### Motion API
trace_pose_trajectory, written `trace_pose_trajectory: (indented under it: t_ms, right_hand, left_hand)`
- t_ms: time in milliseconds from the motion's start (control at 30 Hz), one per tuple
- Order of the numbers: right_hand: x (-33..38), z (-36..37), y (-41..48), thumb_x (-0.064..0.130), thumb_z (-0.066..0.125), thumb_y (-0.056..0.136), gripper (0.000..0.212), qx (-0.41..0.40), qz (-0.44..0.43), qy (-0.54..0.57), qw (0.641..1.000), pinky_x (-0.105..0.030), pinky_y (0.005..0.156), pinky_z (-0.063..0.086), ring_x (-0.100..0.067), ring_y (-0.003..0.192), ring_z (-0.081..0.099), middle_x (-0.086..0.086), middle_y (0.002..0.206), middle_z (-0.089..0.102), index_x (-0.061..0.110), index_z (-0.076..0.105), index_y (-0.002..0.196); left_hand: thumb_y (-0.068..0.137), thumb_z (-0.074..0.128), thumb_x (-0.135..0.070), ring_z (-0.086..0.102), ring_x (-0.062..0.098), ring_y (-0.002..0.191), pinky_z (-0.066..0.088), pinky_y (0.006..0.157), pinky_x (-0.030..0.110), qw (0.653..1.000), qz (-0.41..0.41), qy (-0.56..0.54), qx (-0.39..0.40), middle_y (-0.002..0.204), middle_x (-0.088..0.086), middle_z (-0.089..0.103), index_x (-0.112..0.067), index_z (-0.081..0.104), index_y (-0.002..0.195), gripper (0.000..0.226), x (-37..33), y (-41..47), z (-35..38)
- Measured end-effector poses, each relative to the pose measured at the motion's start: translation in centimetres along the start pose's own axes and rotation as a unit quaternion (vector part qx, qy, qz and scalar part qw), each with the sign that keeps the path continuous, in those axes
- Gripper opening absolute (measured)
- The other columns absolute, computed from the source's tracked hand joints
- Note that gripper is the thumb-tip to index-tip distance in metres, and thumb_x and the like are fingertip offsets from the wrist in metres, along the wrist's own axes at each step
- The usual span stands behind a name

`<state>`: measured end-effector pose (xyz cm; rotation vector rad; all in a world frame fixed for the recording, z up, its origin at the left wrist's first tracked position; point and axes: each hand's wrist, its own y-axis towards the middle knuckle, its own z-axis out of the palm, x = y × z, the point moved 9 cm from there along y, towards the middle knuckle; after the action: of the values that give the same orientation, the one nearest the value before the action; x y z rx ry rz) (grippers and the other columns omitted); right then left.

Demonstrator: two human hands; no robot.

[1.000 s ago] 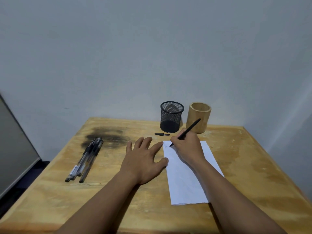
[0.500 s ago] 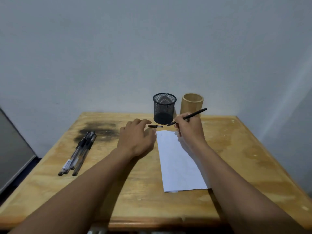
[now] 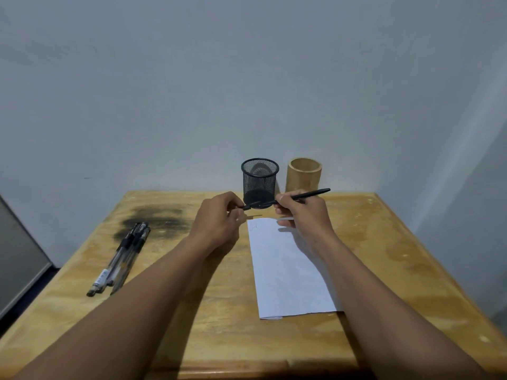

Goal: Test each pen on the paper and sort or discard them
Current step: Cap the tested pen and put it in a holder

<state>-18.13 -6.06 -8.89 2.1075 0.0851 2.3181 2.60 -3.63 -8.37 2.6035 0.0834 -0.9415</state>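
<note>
My right hand [image 3: 300, 215] grips a slim black pen [image 3: 310, 194] held nearly level above the top of the white paper [image 3: 288, 270]. My left hand [image 3: 216, 222] pinches the small black pen cap [image 3: 248, 206] at the pen's tip end, in front of the black mesh cup [image 3: 259, 181]. A faint scribble [image 3: 253, 227] marks the paper's top left corner. Several more pens [image 3: 123, 256] lie bundled on the table's left side. A bamboo cup [image 3: 304, 175] stands to the right of the mesh cup.
The wooden table [image 3: 192, 311] has a dark burn stain [image 3: 156, 218] at its back left. A bare wall rises right behind the cups. A grey panel [image 3: 19, 256] leans off the table's left edge.
My right hand lifted the pen off the paper and turned it level. My left hand left the paper, picked the cap up off the table and brought it to the pen's tip.
</note>
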Motion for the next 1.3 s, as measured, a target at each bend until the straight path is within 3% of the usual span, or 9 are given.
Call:
trace_pose_trajectory:
  t_ms: [100, 233, 333, 433, 667, 867, 1000, 1167, 1300]
  right_hand:
    - [0.5, -0.1, -0.6, 0.011, 0.072, 0.090, 0.005, 0.006, 0.001, 0.018, 1.000, -0.026, 0.057, 0.057, -0.011, 0.073, 0.069, -0.008, 0.081, 0.072, 0.007, 0.070, 0.092]
    - [1.9, 0.0, -1.6, 0.011, 0.072, 0.090, 0.003, 0.026, -0.009, 0.016, 1.000, -0.031, 0.065, 0.060, -0.011, 0.077, 0.073, -0.006, 0.082, 0.075, 0.008, 0.071, 0.089]
    - [2.8, 0.0, -2.2, 0.011, 0.071, 0.091, 0.005, 0.038, -0.011, 0.018, 0.999, -0.035, 0.071, 0.061, -0.013, 0.079, 0.074, -0.005, 0.082, 0.076, 0.011, 0.071, 0.086]
    - [3.7, -0.7, -2.5, 0.012, 0.072, 0.090, 0.003, 0.035, -0.006, 0.047, 0.998, -0.030, 0.069, 0.062, -0.013, 0.079, 0.075, -0.005, 0.081, 0.077, 0.010, 0.072, 0.088]
    - [4.5, -1.1, -3.0, 0.011, 0.072, 0.090, 0.001, 0.043, 0.010, 0.102, 0.994, -0.034, 0.078, 0.062, -0.014, 0.077, 0.075, -0.003, 0.076, 0.076, 0.010, 0.071, 0.090]
    - [4.6, -0.6, -3.2, 0.010, 0.072, 0.090, 0.004, 0.065, 0.000, 0.099, 0.993, -0.035, 0.081, 0.059, -0.019, 0.091, 0.076, -0.007, 0.087, 0.078, 0.008, 0.071, 0.094]
    - [4.5, -0.2, -3.4, 0.004, 0.073, 0.089, 0.008, 0.065, 0.004, 0.116, 0.991, -0.035, 0.080, 0.061, -0.021, 0.086, 0.077, -0.012, 0.086, 0.077, 0.004, 0.068, 0.096]
    - [4.1, 0.1, -3.5, 0.005, 0.076, 0.086, 0.013, 0.057, 0.008, 0.107, 0.993, -0.032, 0.078, 0.062, -0.020, 0.085, 0.076, -0.012, 0.085, 0.076, -0.002, 0.071, 0.096]
    - [3.9, 0.6, -3.5, 0.001, 0.075, 0.086, 0.014, 0.057, 0.019, 0.138, 0.989, -0.029, 0.075, 0.062, -0.018, 0.079, 0.075, -0.012, 0.081, 0.074, -0.006, 0.069, 0.096]
  left_hand:
    - [0.088, 0.065, -0.010, 0.063, 0.001, 0.081, 0.040, 0.063, 0.006, 0.998, 0.017, -0.066, -0.011, 0.081, -0.012, 0.069, -0.020, 0.072, 0.092, 0.013, -1.7, -0.8, -1.3]
    - [0.088, 0.069, -0.010, 0.063, -0.007, 0.080, 0.036, 0.062, 0.003, 0.993, 0.052, -0.104, -0.011, 0.083, -0.011, 0.072, -0.019, 0.074, 0.093, 0.011, -3.8, -1.2, -2.6]
    - [0.087, 0.071, -0.009, 0.065, -0.003, 0.081, 0.039, 0.065, 0.006, 0.991, 0.066, -0.115, -0.004, 0.085, -0.008, 0.074, -0.020, 0.074, 0.091, 0.012, -5.2, -1.6, -3.0]
    - [0.088, 0.071, -0.010, 0.066, 0.001, 0.081, 0.041, 0.065, 0.006, 0.989, 0.061, -0.132, -0.023, 0.086, -0.008, 0.074, -0.019, 0.074, 0.092, 0.011, -6.0, -1.7, -3.9]
    - [0.088, 0.071, -0.011, 0.065, -0.003, 0.078, 0.044, 0.067, 0.006, 0.987, 0.064, -0.147, -0.019, 0.084, -0.008, 0.074, -0.023, 0.073, 0.090, 0.013, -7.2, -2.2, -4.5]
    - [0.089, 0.070, -0.013, 0.066, 0.002, 0.080, 0.046, 0.069, 0.010, 0.983, 0.057, -0.176, -0.013, 0.086, -0.007, 0.075, -0.022, 0.074, 0.091, 0.010, -7.6, -2.6, -4.6]
    - [0.089, 0.071, -0.013, 0.070, 0.003, 0.083, 0.052, 0.075, 0.018, 0.976, 0.038, -0.216, -0.002, 0.088, -0.007, 0.077, -0.020, 0.076, 0.093, 0.009, -7.3, -2.8, -4.1]
    - [0.090, 0.070, -0.008, 0.062, -0.005, 0.062, 0.046, 0.069, 0.020, 0.961, 0.002, -0.275, -0.010, 0.077, -0.005, 0.075, -0.015, 0.077, 0.092, 0.011, -6.3, -3.2, -3.7]
    - [0.088, 0.071, -0.006, 0.068, 0.002, 0.068, 0.056, 0.078, 0.030, 0.958, -0.003, -0.287, -0.024, 0.077, -0.004, 0.077, -0.016, 0.078, 0.088, 0.013, -6.1, -2.9, -3.8]
